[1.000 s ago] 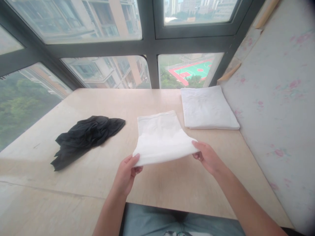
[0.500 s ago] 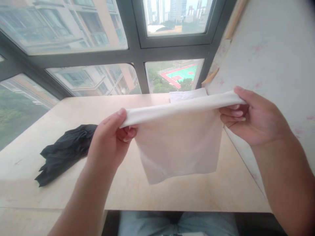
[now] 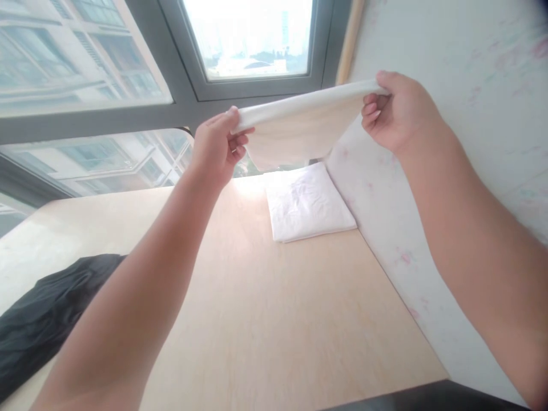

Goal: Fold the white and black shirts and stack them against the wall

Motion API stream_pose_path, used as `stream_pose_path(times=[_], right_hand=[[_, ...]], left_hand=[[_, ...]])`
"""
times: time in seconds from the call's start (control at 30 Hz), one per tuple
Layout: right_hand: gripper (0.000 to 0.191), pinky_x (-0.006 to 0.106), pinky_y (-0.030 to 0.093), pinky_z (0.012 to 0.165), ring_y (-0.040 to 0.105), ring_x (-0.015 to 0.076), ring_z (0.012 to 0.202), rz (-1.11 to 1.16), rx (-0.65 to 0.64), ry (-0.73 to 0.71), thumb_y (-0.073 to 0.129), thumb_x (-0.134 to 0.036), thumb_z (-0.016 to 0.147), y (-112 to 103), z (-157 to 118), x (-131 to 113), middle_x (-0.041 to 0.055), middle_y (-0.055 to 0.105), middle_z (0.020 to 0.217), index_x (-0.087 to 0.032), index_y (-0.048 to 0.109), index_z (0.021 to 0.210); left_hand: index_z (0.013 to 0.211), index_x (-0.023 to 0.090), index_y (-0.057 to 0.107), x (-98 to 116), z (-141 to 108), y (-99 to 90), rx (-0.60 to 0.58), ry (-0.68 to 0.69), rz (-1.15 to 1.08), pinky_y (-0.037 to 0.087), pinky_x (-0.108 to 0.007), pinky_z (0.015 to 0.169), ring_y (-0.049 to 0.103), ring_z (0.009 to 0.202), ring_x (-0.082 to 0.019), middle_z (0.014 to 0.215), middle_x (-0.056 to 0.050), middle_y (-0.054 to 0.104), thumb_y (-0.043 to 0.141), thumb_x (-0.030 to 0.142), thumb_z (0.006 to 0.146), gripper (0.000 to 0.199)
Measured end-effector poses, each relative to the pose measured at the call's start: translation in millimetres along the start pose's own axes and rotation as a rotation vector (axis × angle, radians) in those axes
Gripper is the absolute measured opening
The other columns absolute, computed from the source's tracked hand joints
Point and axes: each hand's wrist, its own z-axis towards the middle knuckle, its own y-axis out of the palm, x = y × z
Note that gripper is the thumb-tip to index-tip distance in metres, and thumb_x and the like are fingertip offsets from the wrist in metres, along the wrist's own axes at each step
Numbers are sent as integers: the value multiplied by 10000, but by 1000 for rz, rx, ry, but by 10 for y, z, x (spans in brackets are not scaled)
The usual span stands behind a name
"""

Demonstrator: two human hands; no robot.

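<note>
A thin white rectangular cloth (image 3: 308, 125) is held up in the air by its top edge, stretched between two bare hands, its lower part hanging before the window and above the far end of a folded white fabric bundle (image 3: 310, 202); whether they touch, I cannot tell. The left hand (image 3: 220, 142) pinches one end, thumb against curled fingers; the right hand (image 3: 398, 111) pinches the other, its remaining fingers loosely bent. The bundle lies on a pale wooden tabletop (image 3: 291, 319), beside a white flower-patterned wall (image 3: 471, 108). Crumpled black fabric (image 3: 47, 308) lies at left, partly behind the left forearm
</note>
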Motion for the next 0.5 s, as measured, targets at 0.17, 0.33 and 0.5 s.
stream_pose_path(times=[0.17, 0.33, 0.5], right_hand=[[128, 129, 300, 436, 438, 27, 501, 187, 225, 177, 539, -197, 939, -189, -332, 894, -53, 497, 580, -146, 524, 822], [218, 169, 405, 436, 512, 68, 512, -48, 467, 469, 660, -281, 895, -373, -1004, 2125, -22, 545, 585, -120, 593, 765], [214, 182, 446, 477, 541, 69, 532, -109, 506, 503, 652, -308, 902, -483, -1278, 2646, -11, 610, 680, -113, 625, 817]], left_hand=[[901, 169, 630, -1033, -301, -135, -42, -145, 237, 357, -185, 494, 550, 611, -89, 820, -55, 685, 673, 467, 776, 327], [668, 134, 630, -2180, -928, -314, -68, -410, 521, 326, -240, 469, 492, 516, -126, 650, -92, 659, 630, 495, 720, 366], [669, 159, 623, -2497, -1137, -405, -75, -409, 641, 323, -234, 495, 463, 506, -119, 617, -38, 629, 549, 492, 795, 364]])
